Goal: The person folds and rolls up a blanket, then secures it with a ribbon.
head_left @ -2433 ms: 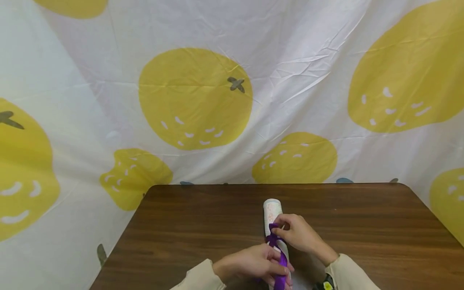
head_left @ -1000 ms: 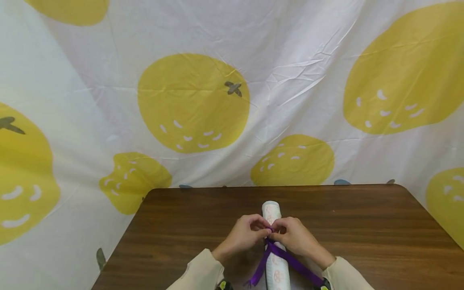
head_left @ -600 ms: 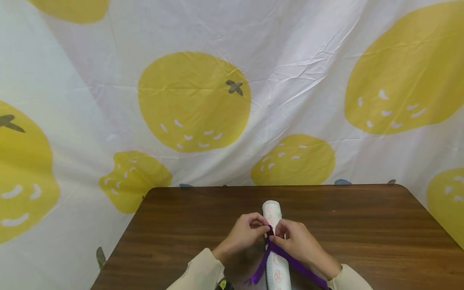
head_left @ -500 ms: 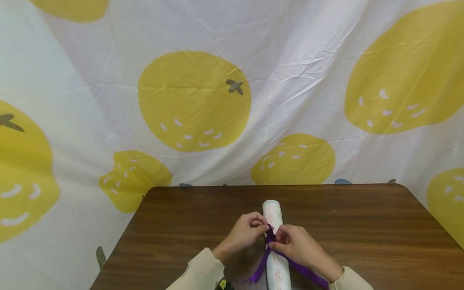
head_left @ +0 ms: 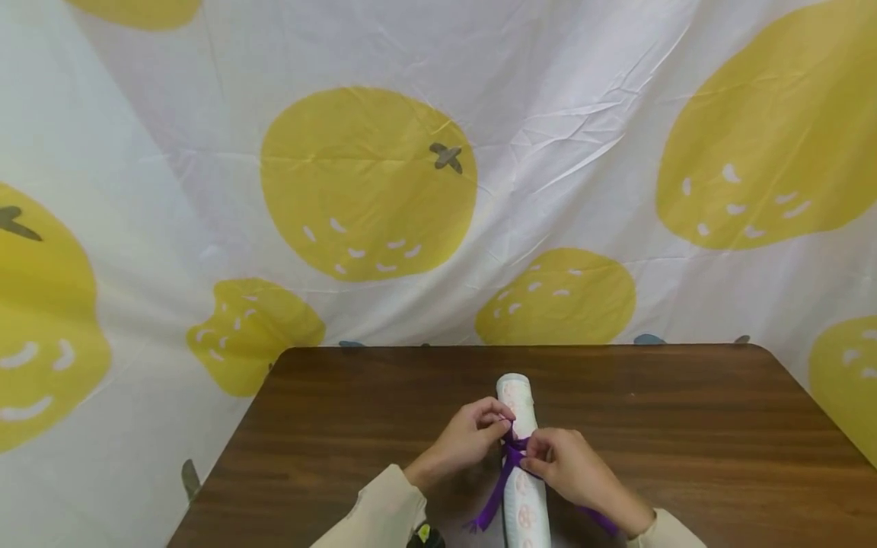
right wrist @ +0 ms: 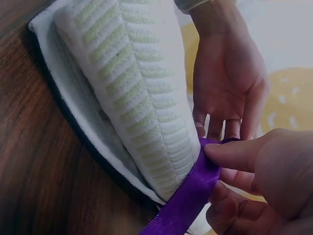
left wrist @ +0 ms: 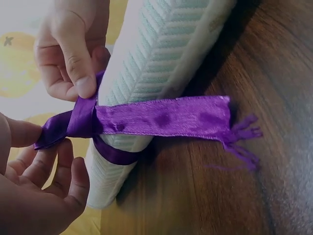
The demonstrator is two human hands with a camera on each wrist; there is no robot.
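Note:
A rolled towel (head_left: 526,514), white with a ribbed herringbone weave in the wrist views, lies lengthwise on the table. Round its middle runs a purple ribbon (left wrist: 166,117), crossed at a knot on top. My left hand (head_left: 464,438) pinches a folded loop of the ribbon between thumb and fingertips, at the towel's left side. Just across the knot, my right hand (head_left: 570,463) pinches the ribbon with thumb and index finger. One frayed ribbon tail (head_left: 488,514) hangs down left over the towel; another tail (head_left: 601,521) shows beneath my right forearm.
The dark wooden table (head_left: 384,396) extends around the towel to its rounded back corners. Behind it hangs a white cloth (head_left: 562,198) printed with yellow fruit. A dark wrist device (head_left: 425,536) sits below my left sleeve.
Both hands came to the knot from holding separate ribbon parts. Since then, my right hand has slid slightly down and right from my left, drawing ribbon; my left keeps holding the loop.

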